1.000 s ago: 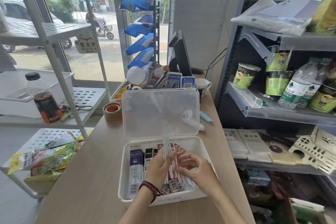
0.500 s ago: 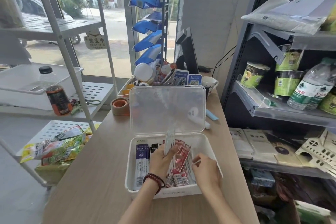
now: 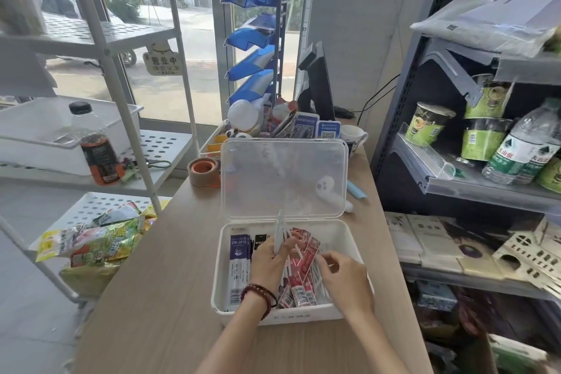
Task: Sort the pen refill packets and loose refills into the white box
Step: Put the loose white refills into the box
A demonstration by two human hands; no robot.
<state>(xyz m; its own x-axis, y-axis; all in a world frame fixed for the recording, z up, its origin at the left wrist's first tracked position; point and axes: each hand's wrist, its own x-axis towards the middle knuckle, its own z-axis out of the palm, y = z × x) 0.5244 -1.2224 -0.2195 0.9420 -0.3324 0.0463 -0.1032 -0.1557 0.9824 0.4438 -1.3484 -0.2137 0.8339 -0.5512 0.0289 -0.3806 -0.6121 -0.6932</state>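
Note:
The white box (image 3: 349,234) sits open on the wooden counter, its clear lid (image 3: 283,176) standing upright at the back. Purple refill packets (image 3: 239,264) lie along its left side, and red refill packets (image 3: 305,270) fill the middle. My left hand (image 3: 270,261), a bead bracelet on its wrist, is inside the box and grips a bundle of loose white refills (image 3: 280,229) that point upward. My right hand (image 3: 344,278) is over the right part of the box, fingertips on the red packets; whether it grips one I cannot tell.
A brown tape roll (image 3: 202,171) lies behind the box at the left. A white gadget (image 3: 329,191) and a blue stick (image 3: 355,189) lie behind the lid. A cluttered tray (image 3: 212,143), a mug (image 3: 353,135) and a monitor (image 3: 317,82) stand further back. Shelves flank the counter.
My right hand has dropped from in front of the refill bundle down to the red packets on the right. My left hand still holds the bundle upright. The view has shifted slightly.

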